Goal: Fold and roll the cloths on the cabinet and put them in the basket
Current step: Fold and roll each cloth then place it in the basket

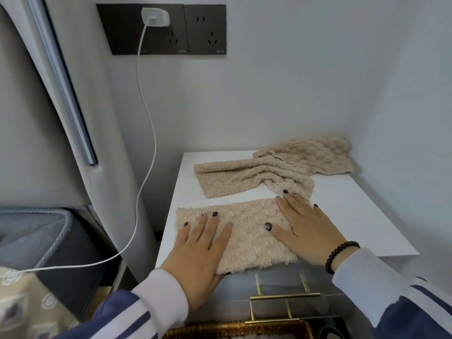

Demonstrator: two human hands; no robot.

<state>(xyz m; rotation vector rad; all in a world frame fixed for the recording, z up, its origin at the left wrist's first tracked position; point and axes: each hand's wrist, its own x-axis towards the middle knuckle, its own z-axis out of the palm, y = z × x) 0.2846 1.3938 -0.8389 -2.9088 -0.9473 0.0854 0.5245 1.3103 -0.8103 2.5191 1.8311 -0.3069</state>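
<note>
The folded cloth (247, 231) lies flat on the white cabinet (354, 216) under both palms: left hand (203, 250) fingers straight on its left part, right hand (305, 228) fingers spread on its right end. Two more cloths (256, 177) lie just beyond the fingertips; the basket (234, 330) sits below the wrists.

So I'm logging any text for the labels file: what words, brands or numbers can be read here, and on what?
No text can be read.
Socket panel: small pale markings along its lower edge, too blurred to read.
Charger: no legible marking.
Cloths, cabinet top, basket: no text seen.
</note>
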